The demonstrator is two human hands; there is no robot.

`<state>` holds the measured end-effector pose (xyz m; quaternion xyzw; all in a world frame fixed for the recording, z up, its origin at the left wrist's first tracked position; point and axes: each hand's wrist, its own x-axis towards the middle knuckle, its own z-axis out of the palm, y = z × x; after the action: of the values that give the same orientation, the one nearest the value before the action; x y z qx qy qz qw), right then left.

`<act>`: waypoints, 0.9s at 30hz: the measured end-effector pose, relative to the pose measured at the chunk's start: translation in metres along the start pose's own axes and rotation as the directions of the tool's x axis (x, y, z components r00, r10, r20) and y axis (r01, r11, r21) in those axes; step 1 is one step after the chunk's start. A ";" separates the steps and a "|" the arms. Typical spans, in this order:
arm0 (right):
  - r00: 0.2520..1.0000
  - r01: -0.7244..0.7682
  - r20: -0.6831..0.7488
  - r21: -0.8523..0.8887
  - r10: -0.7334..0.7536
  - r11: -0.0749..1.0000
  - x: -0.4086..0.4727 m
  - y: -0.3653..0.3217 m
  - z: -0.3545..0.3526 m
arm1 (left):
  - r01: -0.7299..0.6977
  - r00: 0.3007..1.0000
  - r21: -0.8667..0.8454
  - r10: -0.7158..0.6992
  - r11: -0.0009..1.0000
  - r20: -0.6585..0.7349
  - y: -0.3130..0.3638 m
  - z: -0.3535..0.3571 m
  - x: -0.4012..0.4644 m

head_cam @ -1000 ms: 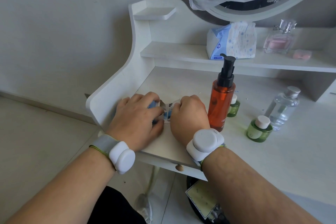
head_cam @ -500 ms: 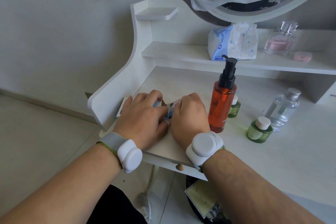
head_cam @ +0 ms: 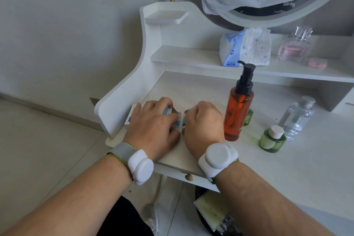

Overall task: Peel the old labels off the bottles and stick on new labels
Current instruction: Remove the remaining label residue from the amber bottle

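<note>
Judging by the desk (head_cam: 287,178), you've barely begun: both hands curl on a blue-white label sheet (head_cam: 179,119) at its left edge, left hand (head_cam: 153,126) gripping, right hand (head_cam: 204,122) pinching. The orange bottle (head_cam: 236,115), green bottle (head_cam: 272,139) and clear bottle (head_cam: 297,119) wait nearby.

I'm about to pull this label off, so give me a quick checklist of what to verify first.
1. Left hand holds the white and blue label sheet down: ok.
2. Right hand pinches the sheet's edge: cannot tell, fingers hidden.
3. Orange pump bottle with black pump upright: ok, though close beside the right hand.
4. Small green bottle with white cap clear of hands: ok.
5. Clear bottle with silver cap upright: ok.
</note>
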<state>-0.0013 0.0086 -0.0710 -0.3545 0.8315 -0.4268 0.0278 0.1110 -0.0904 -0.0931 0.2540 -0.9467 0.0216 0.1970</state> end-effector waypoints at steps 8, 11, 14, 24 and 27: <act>0.999 0.034 0.027 0.121 -0.038 0.992 -0.004 -0.002 0.001 | 0.019 0.999 0.053 -0.016 0.998 -0.050 0.005 0.000 -0.004; 0.999 0.019 0.032 0.250 -0.028 0.968 -0.008 -0.001 -0.003 | 0.042 0.998 0.015 -0.041 0.999 -0.043 0.007 -0.003 -0.006; 0.997 -0.048 0.073 0.368 0.022 0.929 -0.020 0.002 -0.013 | 0.080 0.995 -0.067 -0.084 0.995 -0.059 0.008 -0.011 -0.006; 0.991 -0.115 0.122 0.666 0.045 0.737 -0.062 0.029 -0.070 | 0.053 0.966 -0.916 -0.255 0.398 -0.054 0.075 -0.038 -0.026; 0.991 -0.128 0.113 0.666 0.071 0.735 -0.070 0.046 -0.084 | 0.101 0.982 -0.909 -0.190 0.405 0.025 0.095 -0.033 -0.020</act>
<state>-0.0045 0.1272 -0.0689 -0.2924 0.6378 -0.6811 0.2094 0.0921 0.0062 -0.0650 0.1879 -0.7739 -0.4985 0.3423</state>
